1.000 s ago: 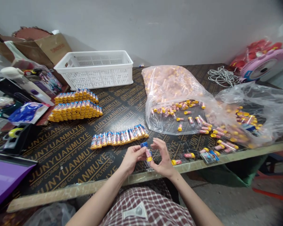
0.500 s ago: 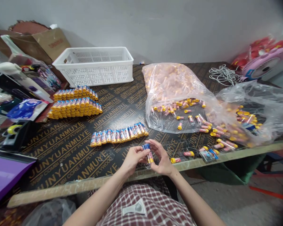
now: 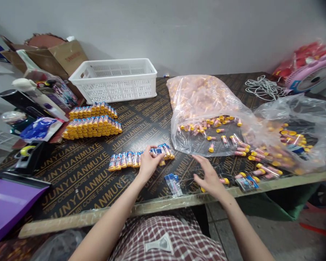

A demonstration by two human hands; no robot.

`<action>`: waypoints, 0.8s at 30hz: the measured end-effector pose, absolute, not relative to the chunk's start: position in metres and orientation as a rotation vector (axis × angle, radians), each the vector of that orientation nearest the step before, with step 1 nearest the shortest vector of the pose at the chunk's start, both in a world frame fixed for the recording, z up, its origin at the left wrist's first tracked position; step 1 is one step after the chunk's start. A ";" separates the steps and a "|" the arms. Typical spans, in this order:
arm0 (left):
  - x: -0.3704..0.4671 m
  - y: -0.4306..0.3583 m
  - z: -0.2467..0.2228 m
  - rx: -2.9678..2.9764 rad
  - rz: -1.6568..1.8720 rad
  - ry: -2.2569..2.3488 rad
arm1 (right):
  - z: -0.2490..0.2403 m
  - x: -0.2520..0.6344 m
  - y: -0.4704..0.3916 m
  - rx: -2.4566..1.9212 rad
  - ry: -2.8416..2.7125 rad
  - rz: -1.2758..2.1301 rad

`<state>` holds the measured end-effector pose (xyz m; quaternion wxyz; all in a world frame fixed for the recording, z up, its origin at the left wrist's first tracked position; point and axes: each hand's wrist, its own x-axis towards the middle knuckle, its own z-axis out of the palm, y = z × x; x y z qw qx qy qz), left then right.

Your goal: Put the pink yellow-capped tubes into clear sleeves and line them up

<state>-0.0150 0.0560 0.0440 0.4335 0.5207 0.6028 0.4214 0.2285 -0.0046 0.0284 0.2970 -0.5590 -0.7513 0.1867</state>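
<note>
My left hand (image 3: 149, 164) is closed at the row of small tubes (image 3: 124, 159), its thumb and fingers pinching one labelled tube (image 3: 162, 163) with a yellow end. The row's tubes have blue tops and yellow bottoms, and my hand hides part of it. To the right, my right hand (image 3: 210, 179) is open with fingers spread, holding nothing, above loose pink tubes with yellow caps (image 3: 224, 180). Between the hands, near the table edge, lie flat clear-and-blue plastic sleeves (image 3: 173, 185).
A large clear bag (image 3: 203, 94) spills pink, yellow-capped tubes; a second bag (image 3: 309, 119) lies right of it. Stacked labelled tubes (image 3: 92, 125) sit at left, before a white basket (image 3: 115, 85). A tape dispenser (image 3: 27, 159), purple dustpan (image 3: 11, 206) and pink fan (image 3: 309, 76) surround them.
My left hand has carried the tube forward and left to the row. My right hand has let go of it, moved right and opened. The sleeves on the table are now uncovered.
</note>
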 end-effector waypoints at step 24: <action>-0.003 0.007 -0.012 1.927 0.426 1.593 | 0.012 0.243 -0.009 -1.680 -2.068 0.537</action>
